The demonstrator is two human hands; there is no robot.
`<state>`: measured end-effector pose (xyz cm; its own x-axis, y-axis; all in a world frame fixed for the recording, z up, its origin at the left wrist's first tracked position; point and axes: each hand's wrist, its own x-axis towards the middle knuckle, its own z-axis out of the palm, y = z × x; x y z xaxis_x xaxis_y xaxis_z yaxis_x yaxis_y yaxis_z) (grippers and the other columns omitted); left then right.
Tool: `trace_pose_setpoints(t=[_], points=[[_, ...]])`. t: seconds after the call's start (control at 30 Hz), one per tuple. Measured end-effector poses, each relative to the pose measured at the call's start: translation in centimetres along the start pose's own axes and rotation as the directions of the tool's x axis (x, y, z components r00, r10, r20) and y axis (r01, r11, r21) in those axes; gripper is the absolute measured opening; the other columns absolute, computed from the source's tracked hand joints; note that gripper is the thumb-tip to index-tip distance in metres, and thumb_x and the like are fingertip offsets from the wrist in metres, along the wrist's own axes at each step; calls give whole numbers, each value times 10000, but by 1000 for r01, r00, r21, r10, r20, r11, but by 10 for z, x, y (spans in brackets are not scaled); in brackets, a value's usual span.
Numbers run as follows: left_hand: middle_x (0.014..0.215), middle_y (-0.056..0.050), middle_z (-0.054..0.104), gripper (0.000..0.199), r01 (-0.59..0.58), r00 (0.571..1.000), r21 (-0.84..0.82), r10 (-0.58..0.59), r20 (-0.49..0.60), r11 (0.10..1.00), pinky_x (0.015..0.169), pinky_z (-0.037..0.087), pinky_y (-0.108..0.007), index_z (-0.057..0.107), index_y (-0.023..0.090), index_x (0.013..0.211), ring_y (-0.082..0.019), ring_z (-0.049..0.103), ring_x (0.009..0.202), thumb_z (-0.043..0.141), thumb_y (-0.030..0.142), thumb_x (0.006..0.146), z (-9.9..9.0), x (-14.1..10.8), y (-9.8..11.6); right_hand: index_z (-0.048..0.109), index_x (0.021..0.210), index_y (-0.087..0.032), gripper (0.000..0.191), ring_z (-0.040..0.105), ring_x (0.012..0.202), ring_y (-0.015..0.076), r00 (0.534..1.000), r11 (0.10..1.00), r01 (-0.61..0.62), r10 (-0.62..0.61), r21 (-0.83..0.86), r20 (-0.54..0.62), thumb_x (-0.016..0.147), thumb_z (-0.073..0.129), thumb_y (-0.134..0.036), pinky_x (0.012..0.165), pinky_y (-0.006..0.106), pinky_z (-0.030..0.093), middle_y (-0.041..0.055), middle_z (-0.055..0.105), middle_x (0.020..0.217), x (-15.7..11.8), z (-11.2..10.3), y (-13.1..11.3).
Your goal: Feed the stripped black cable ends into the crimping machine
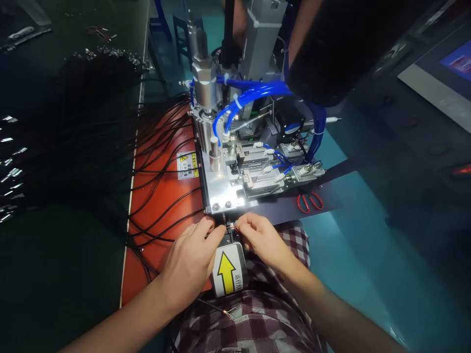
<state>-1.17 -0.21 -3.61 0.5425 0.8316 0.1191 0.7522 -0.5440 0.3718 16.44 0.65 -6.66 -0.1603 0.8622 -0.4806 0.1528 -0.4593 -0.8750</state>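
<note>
Glossy teal flr; blue stools upper L, orange surface mid-L. Lit screen upper R, blurred. Light bright mid-view, dim twd edges.

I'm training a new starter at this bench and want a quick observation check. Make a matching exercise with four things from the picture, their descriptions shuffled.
Things
1. Scissors
2. Arrow
3. Right hand
4. Tubes

Descriptions
A. Yellow, on a white label
B. Blue, arching above the metal machine
C. Red-handled, lying on the dark surface
D. At the machine's near edge, fingertips close to those of the left hand

Right pairs: 1-C, 2-A, 3-D, 4-B
</note>
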Motion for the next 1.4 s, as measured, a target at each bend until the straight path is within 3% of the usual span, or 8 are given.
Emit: trace_pose_setpoints(t=[0.13,0.27,0.47,0.7,0.87,1.03,1.4], points=[[837,-102,558,266,-7,1000,-25,6,-15,1000,610,507,-340,625,98,993,-215,552,707,425,41,826,2,0,-1,532,674,-169,236,383,405,94,999,998,15,-13,60,-34,820,521,-354,431,224,306,-62,444,452,-1,-7,4],[828,-100,557,267,-11,999,-25,10,-31,1000,605,504,-336,627,97,989,-215,552,703,431,32,820,3,0,-2,583,805,-180,163,460,506,116,976,982,148,-164,-116,-141,832,535,-334,467,233,354,-17,546,633,-6,-5,-1],[820,-98,557,266,-18,999,-8,18,-36,1000,581,499,-324,629,91,988,-209,548,677,439,32,811,2,1,-1,544,717,-191,148,468,580,128,909,881,289,-375,-373,-181,849,506,-246,554,242,381,-14,516,648,-8,4,-7],[837,-98,561,284,-4,1000,10,4,-15,1000,605,498,-317,625,106,998,-202,546,694,423,29,812,2,-1,-1,577,794,-188,150,483,541,128,949,944,232,-273,-234,-159,855,515,-310,508,239,384,-7,561,647,-5,5,-2],[832,-91,568,275,-15,999,16,15,-39,1000,606,498,-308,624,115,978,-198,547,693,416,37,816,2,0,-1,548,744,-197,139,495,590,137,920,902,259,-339,-346,-194,862,497,-251,571,250,393,-11,541,653,-8,7,-1],[829,-92,567,277,-13,1000,15,13,-29,1000,603,504,-319,627,111,981,-201,545,686,422,33,813,1,-1,-1,525,751,-202,148,482,575,133,940,918,239,-301,-316,-163,880,465,-243,555,244,386,-25,515,634,-9,7,0],[820,-92,567,266,-31,998,16,32,-55,999,595,510,-328,622,105,979,-206,550,684,416,47,821,2,1,-2,508,739,-202,136,486,608,137,924,889,265,-344,-373,-165,865,458,-206,580,252,390,-16,521,660,-8,7,-3]])
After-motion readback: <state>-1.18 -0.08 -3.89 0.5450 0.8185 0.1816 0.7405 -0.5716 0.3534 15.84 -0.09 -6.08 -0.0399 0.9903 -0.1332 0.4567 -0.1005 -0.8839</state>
